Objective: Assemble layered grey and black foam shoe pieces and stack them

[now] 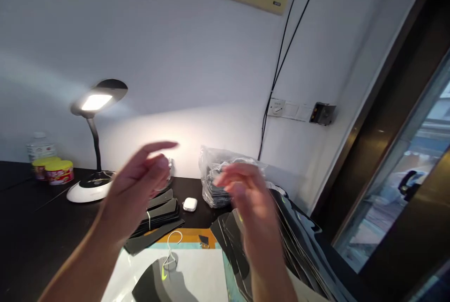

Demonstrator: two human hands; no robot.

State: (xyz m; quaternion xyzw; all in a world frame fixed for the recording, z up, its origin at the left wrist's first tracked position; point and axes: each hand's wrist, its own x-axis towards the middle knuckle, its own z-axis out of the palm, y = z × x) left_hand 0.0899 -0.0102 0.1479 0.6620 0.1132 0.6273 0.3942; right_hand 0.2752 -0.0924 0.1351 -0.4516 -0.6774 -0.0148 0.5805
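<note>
My left hand (140, 180) is raised above the work surface, its index finger and thumb apart with nothing between them. Level with it on the other side, my right hand (251, 194) is blurred by motion; its fingers are bent, apart from the thumb, and I see nothing in them. Below and between them lies a white sheet (207, 274). A dark grey curved piece (151, 285) with a yellow-green mark rests on the sheet. Over its upper edge is a thin white hook-shaped thing (169, 255). A black clip (204, 241) sits at the board's far edge.
Dark cut pieces are stacked at left (163, 210), with a larger pile (298, 241) at right. A white earbud case (190, 204) and a clear plastic bag (214, 189) stand behind. Farther left are a lit desk lamp (94, 152) and yellow-lidded tubs (59, 172).
</note>
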